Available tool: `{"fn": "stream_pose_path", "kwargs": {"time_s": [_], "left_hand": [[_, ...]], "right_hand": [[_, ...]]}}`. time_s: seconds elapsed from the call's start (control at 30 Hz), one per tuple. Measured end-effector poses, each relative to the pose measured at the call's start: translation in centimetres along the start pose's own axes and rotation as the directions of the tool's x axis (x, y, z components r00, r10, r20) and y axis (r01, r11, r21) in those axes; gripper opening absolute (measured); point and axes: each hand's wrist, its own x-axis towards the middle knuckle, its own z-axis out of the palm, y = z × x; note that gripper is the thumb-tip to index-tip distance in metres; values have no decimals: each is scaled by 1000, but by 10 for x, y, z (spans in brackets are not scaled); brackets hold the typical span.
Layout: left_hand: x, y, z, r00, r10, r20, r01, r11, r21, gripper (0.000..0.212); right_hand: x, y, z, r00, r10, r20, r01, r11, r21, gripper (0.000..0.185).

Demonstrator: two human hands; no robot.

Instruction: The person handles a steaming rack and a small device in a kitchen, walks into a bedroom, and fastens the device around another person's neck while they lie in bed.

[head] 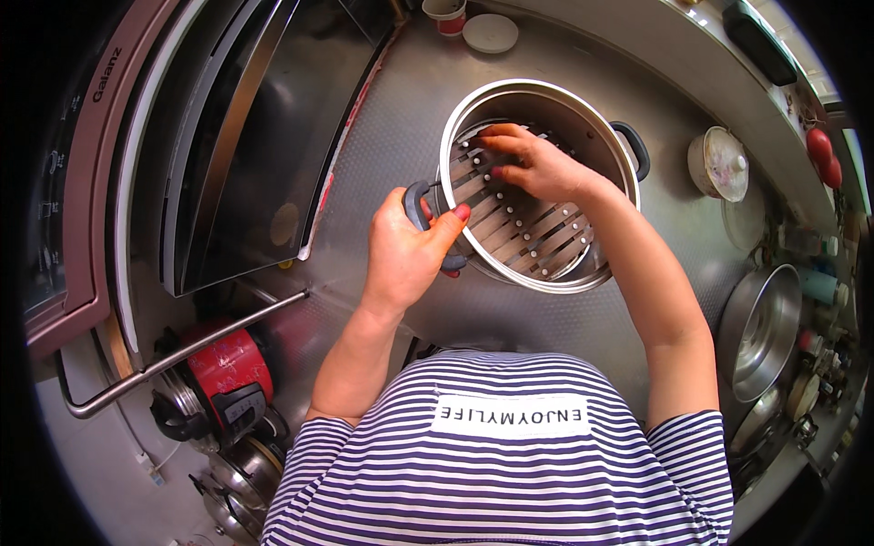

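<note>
My left hand (pixel 406 249) grips the dark side handle (pixel 415 208) of a large stainless steel pot (pixel 620 263), its thumb near the rim. Inside the pot lies a round slatted rack (pixel 502 235) with pale round studs along its slats. My right hand (pixel 522 160) reaches over the far rim side into the pot, fingers spread and bent above the rack; whether the fingertips touch it, I cannot tell. A second dark handle (pixel 635 150) sticks out on the pot's right. The pot stands on a textured metal countertop (pixel 410 123).
A dark glass-fronted appliance (pixel 266 150) stands at left, above a red electric pressure cooker (pixel 229 368). A white lid (pixel 490 33) and a tub (pixel 445 15) lie at the back. At right are a lidded bowl (pixel 717 164), a steel basin (pixel 759 334) and several bottles.
</note>
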Motion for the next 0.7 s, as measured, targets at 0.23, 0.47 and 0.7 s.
{"fn": "stream_pose_path", "kwargs": {"time_s": [0.23, 0.47, 0.7], "left_hand": [[0, 2, 4, 999, 39, 6, -39, 999, 26, 22], [2, 10, 7, 1000, 19, 24, -20, 997, 77, 23], [4, 5, 7, 1000, 17, 17, -17, 1000, 18, 22]], "right_hand": [[-4, 8, -19, 970, 233, 76, -240, 843, 481, 45], [-16, 12, -41, 883, 463, -75, -360, 771, 525, 38], [-86, -3, -74, 808, 520, -276, -265, 740, 618, 27]]}}
